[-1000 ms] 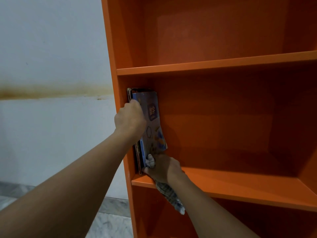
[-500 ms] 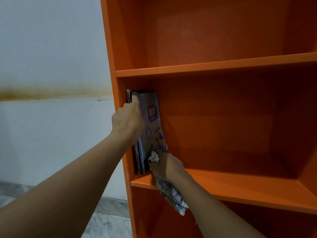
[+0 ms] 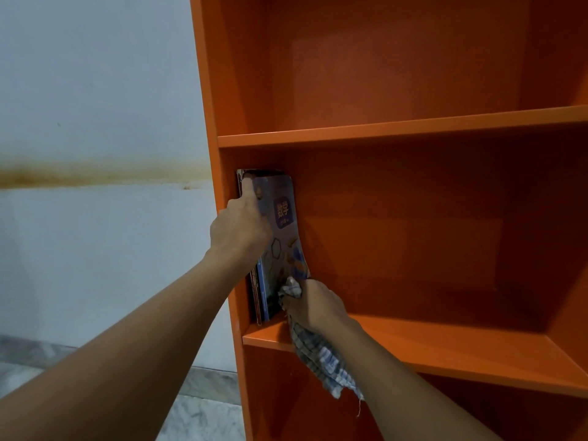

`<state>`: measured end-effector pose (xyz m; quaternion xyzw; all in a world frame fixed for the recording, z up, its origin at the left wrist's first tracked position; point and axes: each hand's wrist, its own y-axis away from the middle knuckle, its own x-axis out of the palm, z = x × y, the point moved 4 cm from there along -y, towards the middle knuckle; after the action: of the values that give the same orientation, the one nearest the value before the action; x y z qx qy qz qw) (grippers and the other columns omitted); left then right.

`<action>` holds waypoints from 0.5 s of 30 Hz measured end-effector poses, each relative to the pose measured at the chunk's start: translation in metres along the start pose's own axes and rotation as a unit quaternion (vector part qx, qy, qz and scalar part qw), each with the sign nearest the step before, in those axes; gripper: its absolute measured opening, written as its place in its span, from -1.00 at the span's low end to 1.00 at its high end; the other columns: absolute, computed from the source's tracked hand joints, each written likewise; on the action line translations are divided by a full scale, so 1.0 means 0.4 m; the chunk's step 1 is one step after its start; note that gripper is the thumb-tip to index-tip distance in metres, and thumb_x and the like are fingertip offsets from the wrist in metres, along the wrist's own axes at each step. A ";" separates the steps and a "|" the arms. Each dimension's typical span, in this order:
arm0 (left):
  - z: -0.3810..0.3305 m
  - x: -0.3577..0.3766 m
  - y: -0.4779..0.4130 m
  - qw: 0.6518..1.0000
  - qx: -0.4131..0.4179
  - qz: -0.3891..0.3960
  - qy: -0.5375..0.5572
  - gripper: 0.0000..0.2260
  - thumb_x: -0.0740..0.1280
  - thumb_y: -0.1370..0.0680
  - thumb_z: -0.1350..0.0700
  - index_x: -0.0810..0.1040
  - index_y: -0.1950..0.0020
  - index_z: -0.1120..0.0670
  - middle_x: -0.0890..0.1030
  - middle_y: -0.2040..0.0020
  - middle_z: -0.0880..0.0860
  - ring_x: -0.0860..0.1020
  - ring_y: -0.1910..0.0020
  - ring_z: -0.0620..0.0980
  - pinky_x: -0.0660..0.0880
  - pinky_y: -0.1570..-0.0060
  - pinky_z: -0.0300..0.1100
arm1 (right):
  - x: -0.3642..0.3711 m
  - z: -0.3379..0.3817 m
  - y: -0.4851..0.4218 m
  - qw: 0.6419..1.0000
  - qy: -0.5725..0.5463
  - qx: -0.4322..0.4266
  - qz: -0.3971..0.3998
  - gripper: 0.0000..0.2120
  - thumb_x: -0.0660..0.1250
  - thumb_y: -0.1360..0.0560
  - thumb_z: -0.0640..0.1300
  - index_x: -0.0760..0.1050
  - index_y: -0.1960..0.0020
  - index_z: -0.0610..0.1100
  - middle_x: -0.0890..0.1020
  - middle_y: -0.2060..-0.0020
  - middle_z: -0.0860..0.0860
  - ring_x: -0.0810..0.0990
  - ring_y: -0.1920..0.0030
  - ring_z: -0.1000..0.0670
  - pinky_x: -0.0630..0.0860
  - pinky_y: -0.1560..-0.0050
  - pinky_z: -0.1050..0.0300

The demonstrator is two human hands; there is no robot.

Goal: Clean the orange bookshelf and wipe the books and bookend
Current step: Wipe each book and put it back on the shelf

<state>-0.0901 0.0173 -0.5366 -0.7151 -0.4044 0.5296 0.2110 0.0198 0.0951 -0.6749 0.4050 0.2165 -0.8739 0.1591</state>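
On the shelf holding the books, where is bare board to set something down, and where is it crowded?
Free: the middle shelf from the right hand across to the right side wall. Crowded: the left corner, where the books stand against the left wall, the left hand grips them and the right hand holds the checked cloth at their foot.

One readable title: "数学" on a book cover.

The front book [image 3: 281, 240], standing at the 9 o'clock end of the orange bookshelf [image 3: 413, 132], carries a dark blue square label [image 3: 283, 213] towards 12 o'clock on its cover. The label bears two yellow characters, "数学"; a smaller line just under them is too small to read. The left hand [image 3: 240, 230] gripping the front book hides the cover's 9 o'clock side. The cloth [image 3: 291, 291] gripped by the right hand [image 3: 313, 305] hides its 5 o'clock corner.
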 end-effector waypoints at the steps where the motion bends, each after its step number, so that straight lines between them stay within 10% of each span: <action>1: 0.000 0.000 0.009 1.000 0.003 -0.005 0.008 -0.34 0.31 -0.60 0.12 0.01 -0.60 0.01 0.61 -0.19 0.14 0.64 0.03 0.19 0.63 0.05 0.12 | -0.008 -0.002 0.007 1.000 0.001 -0.003 -0.003 -0.69 0.24 -0.56 0.11 0.41 0.30 0.00 0.50 0.33 0.02 0.56 0.22 -0.15 0.45 0.24 0.04; 5: -0.006 0.004 0.073 0.996 0.010 -0.039 0.074 -0.42 0.33 -0.60 0.03 0.17 -0.56 0.03 0.65 0.05 0.07 0.64 0.20 0.06 0.63 0.18 -0.03 | -0.061 0.002 0.066 0.999 -0.019 -0.033 -0.016 -0.81 0.19 -0.64 -0.01 0.48 0.05 -0.08 0.49 0.24 -0.04 0.36 0.38 -0.06 0.28 0.36 0.07; 8: -0.029 0.017 0.158 0.990 0.020 -0.027 0.138 -0.71 0.30 -0.62 0.00 0.49 -0.32 0.02 0.57 0.19 -0.08 0.60 0.22 -0.06 0.53 0.28 -0.21 | -0.121 -0.002 0.166 0.993 -0.055 -0.072 -0.073 -0.67 0.20 -0.63 0.01 0.33 0.29 -0.04 0.45 0.34 0.01 0.27 0.45 -0.02 0.23 0.38 0.02; 15: -0.112 0.108 0.435 0.943 -0.005 0.201 0.265 -0.83 0.28 -0.65 0.02 0.60 0.01 0.06 0.64 0.30 0.12 0.61 0.42 0.10 0.61 0.39 0.06 | -0.189 -0.137 0.462 0.982 -0.131 -0.057 -0.125 -0.76 0.27 -0.52 0.05 0.46 0.26 -0.05 0.45 0.44 0.06 0.37 0.45 0.05 0.32 0.37 0.03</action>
<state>0.0180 -0.0437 -0.6734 -0.8970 -0.1849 0.3504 0.1958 0.1857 -0.0274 -0.6941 0.2467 0.2922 -0.9188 0.0983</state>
